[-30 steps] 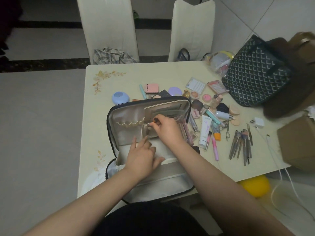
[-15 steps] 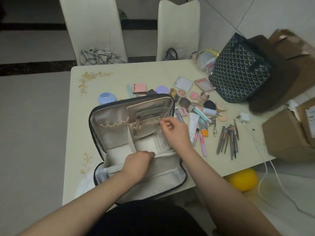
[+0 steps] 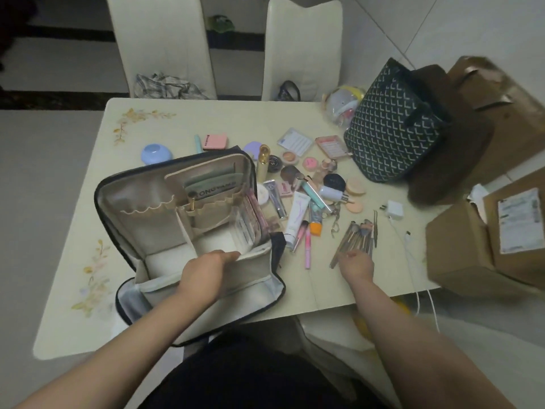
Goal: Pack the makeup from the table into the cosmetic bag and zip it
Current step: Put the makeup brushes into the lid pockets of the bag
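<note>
A cosmetic bag (image 3: 165, 231) lies unzipped near the tabletop's (image 3: 206, 119) front edge, its lid propped up. The left hand (image 3: 203, 271) grips the bag's front wall, fingers curled over the rim. The right hand (image 3: 355, 265) reaches the near end of a bundle of makeup brushes (image 3: 358, 236) toward the front right edge; whether it grasps them cannot be told. Tubes, compacts and sponges scatter across the right half.

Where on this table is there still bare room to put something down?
Bare tabletop lies left of the cosmetic bag, and along the far edge behind the pink compact. Crowded: between the bag and patterned tote, down to the brushes.
</note>
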`<move>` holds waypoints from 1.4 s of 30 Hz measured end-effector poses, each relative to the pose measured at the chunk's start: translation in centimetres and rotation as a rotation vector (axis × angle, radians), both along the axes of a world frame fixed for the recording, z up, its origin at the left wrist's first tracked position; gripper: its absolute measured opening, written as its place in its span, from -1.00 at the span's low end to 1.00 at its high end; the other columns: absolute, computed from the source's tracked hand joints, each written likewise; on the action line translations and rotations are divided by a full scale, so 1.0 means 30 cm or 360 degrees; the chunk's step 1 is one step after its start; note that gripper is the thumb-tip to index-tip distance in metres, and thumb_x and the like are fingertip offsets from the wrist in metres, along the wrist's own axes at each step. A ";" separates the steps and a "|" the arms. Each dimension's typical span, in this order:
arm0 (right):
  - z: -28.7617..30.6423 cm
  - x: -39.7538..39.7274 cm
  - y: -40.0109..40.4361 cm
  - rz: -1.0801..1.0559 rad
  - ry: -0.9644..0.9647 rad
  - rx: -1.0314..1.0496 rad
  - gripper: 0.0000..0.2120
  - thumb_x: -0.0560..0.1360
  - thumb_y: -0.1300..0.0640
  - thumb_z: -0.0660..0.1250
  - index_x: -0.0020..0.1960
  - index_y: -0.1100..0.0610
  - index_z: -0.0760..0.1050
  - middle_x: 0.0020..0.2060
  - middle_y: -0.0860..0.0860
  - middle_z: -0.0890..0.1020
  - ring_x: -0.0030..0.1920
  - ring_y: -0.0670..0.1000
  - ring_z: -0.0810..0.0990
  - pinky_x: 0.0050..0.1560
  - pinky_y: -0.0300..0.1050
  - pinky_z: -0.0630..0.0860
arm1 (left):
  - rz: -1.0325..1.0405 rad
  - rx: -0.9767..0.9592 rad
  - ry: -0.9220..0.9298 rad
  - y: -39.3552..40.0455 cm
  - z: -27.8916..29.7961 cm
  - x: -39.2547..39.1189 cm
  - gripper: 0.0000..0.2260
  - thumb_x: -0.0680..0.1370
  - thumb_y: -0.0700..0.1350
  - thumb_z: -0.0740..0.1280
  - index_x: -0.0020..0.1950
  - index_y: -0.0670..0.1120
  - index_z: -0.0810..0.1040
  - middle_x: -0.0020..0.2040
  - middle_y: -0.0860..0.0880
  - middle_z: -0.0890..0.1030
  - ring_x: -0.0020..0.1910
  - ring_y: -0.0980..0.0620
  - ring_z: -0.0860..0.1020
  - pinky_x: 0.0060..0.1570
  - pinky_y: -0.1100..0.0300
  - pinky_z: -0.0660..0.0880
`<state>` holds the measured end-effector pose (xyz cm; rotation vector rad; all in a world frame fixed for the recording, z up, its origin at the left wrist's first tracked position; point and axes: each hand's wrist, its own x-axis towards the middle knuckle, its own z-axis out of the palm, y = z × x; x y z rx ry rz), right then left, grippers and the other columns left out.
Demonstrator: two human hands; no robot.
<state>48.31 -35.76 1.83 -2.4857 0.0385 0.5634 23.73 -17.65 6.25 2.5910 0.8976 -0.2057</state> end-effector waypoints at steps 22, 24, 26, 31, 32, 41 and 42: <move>-0.015 0.092 0.102 0.0124 0.0261 0.0018 -0.75 0.50 0.11 0.27 -0.06 0.31 0.56 -0.27 0.12 0.60 -0.27 0.10 0.52 -0.35 -0.17 0.36 | 0.0252 0.0155 -0.0160 -0.066 -0.047 0.000 -0.45 0.41 -0.37 0.19 0.30 0.08 0.48 0.09 0.02 0.59 0.11 -0.09 0.54 0.04 0.11 0.36; 0.005 0.061 0.128 0.0166 0.0165 0.0201 -0.78 0.49 0.10 0.28 -0.18 0.25 0.56 -0.21 0.15 0.66 -0.21 0.12 0.59 -0.28 -0.14 0.44 | 0.0249 0.0133 -0.0161 -0.065 -0.050 -0.002 -0.45 0.42 -0.37 0.19 0.31 0.09 0.48 0.09 0.02 0.59 0.11 -0.10 0.53 0.02 0.12 0.34; 0.046 0.011 0.167 0.0188 0.0087 0.0480 -0.83 0.49 0.10 0.30 -0.25 0.14 0.46 -0.23 0.13 0.66 -0.22 0.10 0.62 -0.24 -0.13 0.48 | 0.0227 0.0100 -0.0150 -0.059 -0.051 -0.001 -0.42 0.40 -0.39 0.20 0.32 0.09 0.46 0.10 0.02 0.58 0.12 -0.10 0.52 0.01 0.12 0.33; 0.223 -0.166 0.289 0.0415 -0.0074 0.1103 -0.88 0.51 0.21 0.29 -0.14 0.27 0.44 -0.34 0.14 0.55 -0.33 0.03 0.50 -0.26 -0.11 0.46 | 0.0152 0.0034 -0.0147 -0.031 -0.051 -0.001 -0.43 0.39 -0.38 0.20 0.30 0.11 0.45 0.02 0.00 0.58 0.06 -0.11 0.53 -0.06 0.11 0.35; 0.250 -0.194 0.315 0.0479 -0.0115 0.1175 -0.89 0.51 0.23 0.30 -0.16 0.25 0.44 -0.36 0.11 0.54 -0.33 0.03 0.50 -0.27 -0.08 0.47 | 0.0121 0.0044 -0.0142 -0.026 -0.052 -0.005 -0.44 0.40 -0.36 0.21 0.30 0.11 0.44 0.01 0.00 0.57 0.04 -0.10 0.53 -0.08 0.12 0.36; 0.267 -0.363 0.541 0.1196 -0.0210 0.0888 -0.95 0.45 0.18 0.36 -0.13 0.11 0.61 -0.29 -0.01 0.63 -0.17 0.03 0.63 0.01 -0.09 0.54 | 0.0016 0.0079 -0.0166 0.011 -0.062 -0.053 -0.59 0.57 -0.19 0.16 0.41 0.08 0.34 0.15 -0.02 0.51 0.19 -0.08 0.44 0.05 0.13 0.36; 0.260 -0.371 0.551 0.1221 -0.0285 0.0877 -0.91 0.45 0.17 0.36 -0.12 0.16 0.62 -0.28 0.02 0.65 -0.14 0.06 0.64 0.05 -0.05 0.53 | 0.0011 0.0068 -0.0151 0.014 -0.063 -0.059 -0.59 0.58 -0.19 0.15 0.41 0.08 0.33 0.15 -0.03 0.51 0.19 -0.08 0.44 0.05 0.12 0.36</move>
